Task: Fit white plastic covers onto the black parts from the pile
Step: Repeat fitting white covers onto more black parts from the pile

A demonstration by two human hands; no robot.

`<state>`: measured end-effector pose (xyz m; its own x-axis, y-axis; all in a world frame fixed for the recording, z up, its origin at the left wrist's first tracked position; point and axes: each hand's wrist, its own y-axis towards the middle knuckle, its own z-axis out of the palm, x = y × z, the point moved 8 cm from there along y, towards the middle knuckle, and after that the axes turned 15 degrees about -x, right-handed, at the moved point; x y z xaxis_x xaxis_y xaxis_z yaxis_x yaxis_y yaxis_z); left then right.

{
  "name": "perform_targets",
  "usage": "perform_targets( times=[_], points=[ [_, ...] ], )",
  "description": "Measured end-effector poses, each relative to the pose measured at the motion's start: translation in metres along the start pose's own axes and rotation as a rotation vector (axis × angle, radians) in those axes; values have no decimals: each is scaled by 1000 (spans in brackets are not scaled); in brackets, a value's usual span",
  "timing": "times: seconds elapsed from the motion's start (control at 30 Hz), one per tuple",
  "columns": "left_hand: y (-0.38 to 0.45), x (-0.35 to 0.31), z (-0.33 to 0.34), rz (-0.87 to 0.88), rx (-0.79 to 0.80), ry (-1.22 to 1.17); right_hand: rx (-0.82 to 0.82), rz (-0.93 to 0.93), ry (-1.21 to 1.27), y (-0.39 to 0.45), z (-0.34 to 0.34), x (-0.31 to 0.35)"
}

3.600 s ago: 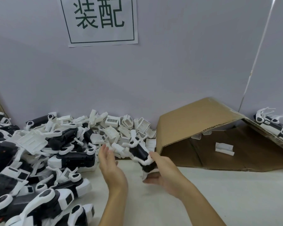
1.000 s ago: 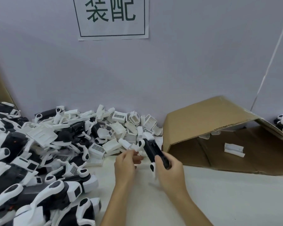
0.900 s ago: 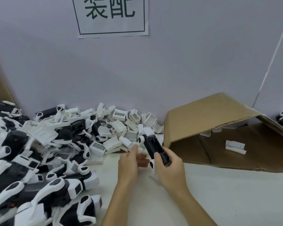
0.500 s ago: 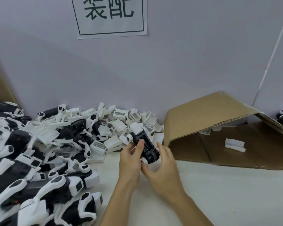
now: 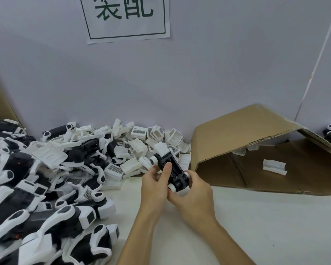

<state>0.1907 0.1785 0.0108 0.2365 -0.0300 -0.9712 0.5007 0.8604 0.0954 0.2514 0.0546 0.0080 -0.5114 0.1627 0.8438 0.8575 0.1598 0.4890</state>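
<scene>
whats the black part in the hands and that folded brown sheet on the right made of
Black part: looks like moulded plastic, matt to slightly glossy, with crisp ribs and recesses and white plastic end pieces.
Brown sheet: corrugated cardboard, matt; the fluted layer shows along its cut edge, and it is bent into a tent shape.

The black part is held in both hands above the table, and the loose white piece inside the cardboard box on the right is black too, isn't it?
Not quite. The head view shows both the left hand and right hand holding the black part above the table, but the loose piece inside the cardboard box is white, not black.
</scene>
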Motion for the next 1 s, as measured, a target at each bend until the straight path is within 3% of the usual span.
perform_targets(
  times=[0.3, 0.5, 0.67, 0.8, 1.0],
  points=[
    [-2, -1, -1, 26, -18, 31, 34, 13, -2, 1, 2, -3],
    [0, -10, -2, 91, -4, -21, 201, 25, 14, -4, 15, -2],
    [-1, -16, 3, 291, 50, 168, 30, 39, 189, 1, 1, -1],
    [-12, -20, 13, 466, 189, 304, -37, 103, 313, 5, -4, -3],
    [-18, -18, 21, 667, 220, 499, -179, 182, 286, 13, -12, -16]
  ],
)
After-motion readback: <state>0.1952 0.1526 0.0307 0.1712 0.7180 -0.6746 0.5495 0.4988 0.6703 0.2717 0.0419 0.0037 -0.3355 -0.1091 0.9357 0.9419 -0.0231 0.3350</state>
